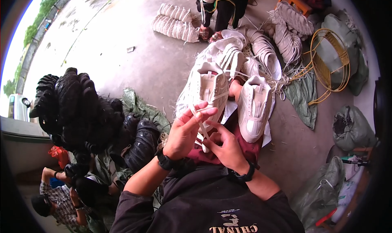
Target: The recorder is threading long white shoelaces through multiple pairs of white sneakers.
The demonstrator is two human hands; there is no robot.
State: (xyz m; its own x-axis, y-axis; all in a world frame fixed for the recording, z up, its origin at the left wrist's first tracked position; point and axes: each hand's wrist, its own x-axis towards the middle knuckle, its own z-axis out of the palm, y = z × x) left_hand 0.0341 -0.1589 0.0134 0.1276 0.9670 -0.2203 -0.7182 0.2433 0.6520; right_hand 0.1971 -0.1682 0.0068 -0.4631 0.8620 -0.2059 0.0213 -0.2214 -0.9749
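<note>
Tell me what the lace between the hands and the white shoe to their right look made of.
Lace: probably woven textile, matte, going by its flat, ribbon-like strip. White shoe: perhaps synthetic leather, with slight sheen on the smooth toe; real leather can't be ruled out.

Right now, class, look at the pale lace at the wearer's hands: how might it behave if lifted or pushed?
The pale lace is probably floppy, being a thin strip. It is likely light, since it looks narrow beside the fingers of the left hand and right hand. Pushed endwise, such a slender strip would probably buckle.
</note>
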